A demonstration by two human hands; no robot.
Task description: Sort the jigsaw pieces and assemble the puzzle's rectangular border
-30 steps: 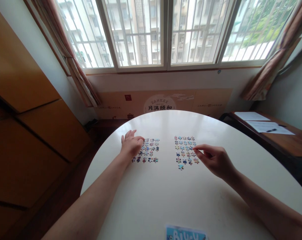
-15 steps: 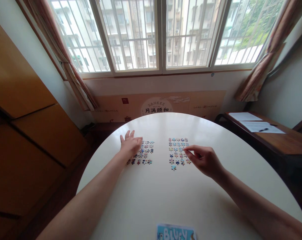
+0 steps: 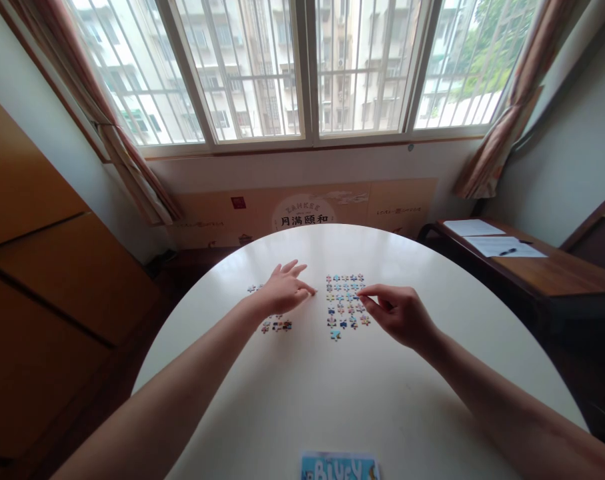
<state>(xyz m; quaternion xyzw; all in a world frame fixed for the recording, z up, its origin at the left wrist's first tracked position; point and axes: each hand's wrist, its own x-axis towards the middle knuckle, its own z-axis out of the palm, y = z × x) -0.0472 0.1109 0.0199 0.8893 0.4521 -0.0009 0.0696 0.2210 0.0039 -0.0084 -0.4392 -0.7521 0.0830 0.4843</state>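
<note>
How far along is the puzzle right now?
The right group of puzzle pieces already lies in rows, seemingly unjoined. The right hand is at its edge; whether it grips one is unclear. The left hand partly hides the left group of puzzle pieces. Joining seems left to do.

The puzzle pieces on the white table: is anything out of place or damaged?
One blue piece sits alone below the right group, outside its rows. Damage is unclear this small; the left hand may hide some pieces.

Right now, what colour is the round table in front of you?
The table is white, best seen in the head view.
</note>
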